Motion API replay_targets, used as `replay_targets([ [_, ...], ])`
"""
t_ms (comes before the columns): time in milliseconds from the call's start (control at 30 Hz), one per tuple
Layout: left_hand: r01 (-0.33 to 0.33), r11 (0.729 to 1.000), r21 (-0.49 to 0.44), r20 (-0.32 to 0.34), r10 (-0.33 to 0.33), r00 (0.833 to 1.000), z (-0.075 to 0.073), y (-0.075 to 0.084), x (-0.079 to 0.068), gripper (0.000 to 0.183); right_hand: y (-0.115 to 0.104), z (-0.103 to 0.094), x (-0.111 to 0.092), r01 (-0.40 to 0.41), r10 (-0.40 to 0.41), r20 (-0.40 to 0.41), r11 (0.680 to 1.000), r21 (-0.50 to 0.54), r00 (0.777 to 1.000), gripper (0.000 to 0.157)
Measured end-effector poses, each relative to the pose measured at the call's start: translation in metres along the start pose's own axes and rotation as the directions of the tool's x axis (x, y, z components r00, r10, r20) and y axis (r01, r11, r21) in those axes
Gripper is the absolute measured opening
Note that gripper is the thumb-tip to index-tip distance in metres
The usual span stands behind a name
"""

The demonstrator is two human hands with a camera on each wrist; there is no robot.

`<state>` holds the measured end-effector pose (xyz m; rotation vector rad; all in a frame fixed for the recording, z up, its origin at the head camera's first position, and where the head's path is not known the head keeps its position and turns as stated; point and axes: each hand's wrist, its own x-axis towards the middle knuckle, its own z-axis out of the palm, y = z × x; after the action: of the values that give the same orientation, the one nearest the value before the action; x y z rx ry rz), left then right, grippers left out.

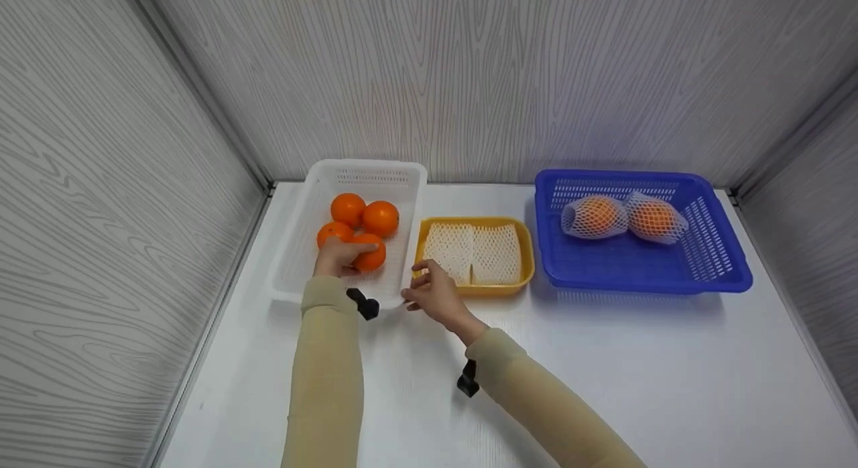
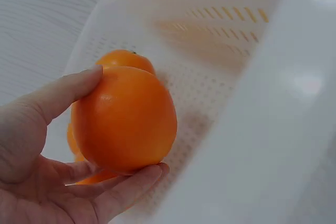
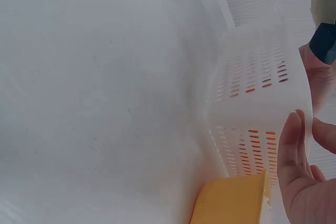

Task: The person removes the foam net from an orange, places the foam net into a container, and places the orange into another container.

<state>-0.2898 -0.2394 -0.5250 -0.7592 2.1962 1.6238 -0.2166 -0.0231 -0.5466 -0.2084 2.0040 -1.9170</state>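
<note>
My left hand (image 1: 334, 256) is inside the white basket (image 1: 365, 165), its thumb and fingers around an orange (image 2: 126, 121). Beneath and beside that fruit lie other oranges (image 1: 347, 210), partly hidden in the left wrist view. At the basket's front right corner, my right hand (image 1: 436, 295) pinches the white rim, thumb on one side and fingers on the other. Close by this hand is a yellow basket (image 1: 527, 257) holding white foam net sleeves (image 1: 496, 253).
A blue basket (image 1: 606, 270) stands on the right with two oranges in foam nets (image 1: 595, 216) inside. The baskets rest on a white table (image 1: 415, 407), with wood-grain panels (image 1: 469, 86) behind and at both sides.
</note>
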Motion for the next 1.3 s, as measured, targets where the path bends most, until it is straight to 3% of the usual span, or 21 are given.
replay_targets([
  [300, 0.082, 0.991, -0.11, -0.089, -0.092, 0.992, 0.008, -0.01, 0.007, 0.071, 0.001, -0.002, 0.001, 0.002, -0.002, 0.015, 1.0, -0.009, 1.0, 0.047],
  [433, 0.079, 0.989, -0.127, -0.1, -0.092, 0.991, 0.009, -0.007, 0.008, 0.068, 0.001, -0.002, 0.001, -0.001, 0.001, 0.018, 1.0, -0.014, 1.0, 0.047],
  [667, 0.012, 0.987, -0.161, -0.106, -0.029, 0.994, 0.007, 0.003, 0.004, 0.079, 0.002, -0.002, 0.002, 0.013, -0.013, 0.018, 1.0, -0.015, 1.0, 0.044],
  [767, -0.036, 0.989, -0.143, -0.113, 0.02, 0.993, 0.007, 0.007, 0.002, 0.072, 0.003, -0.003, 0.002, 0.029, -0.029, 0.021, 0.999, -0.027, 0.999, 0.043],
  [967, -0.153, 0.988, -0.02, -0.097, 0.151, 0.984, 0.008, 0.009, 0.002, 0.054, 0.004, -0.002, 0.001, 0.04, -0.039, 0.028, 0.998, -0.043, 0.999, 0.044],
  [1167, -0.19, 0.979, 0.075, -0.046, 0.194, 0.98, 0.006, 0.01, 0.002, 0.057, 0.001, -0.006, -0.001, 0.019, -0.016, 0.054, 0.998, -0.061, 0.998, 0.043],
  [1300, -0.233, 0.959, 0.16, -0.055, 0.244, 0.968, 0.005, 0.013, 0.0, 0.056, -0.003, -0.015, -0.005, 0.012, -0.005, 0.075, 0.995, -0.1, 0.997, 0.044],
])
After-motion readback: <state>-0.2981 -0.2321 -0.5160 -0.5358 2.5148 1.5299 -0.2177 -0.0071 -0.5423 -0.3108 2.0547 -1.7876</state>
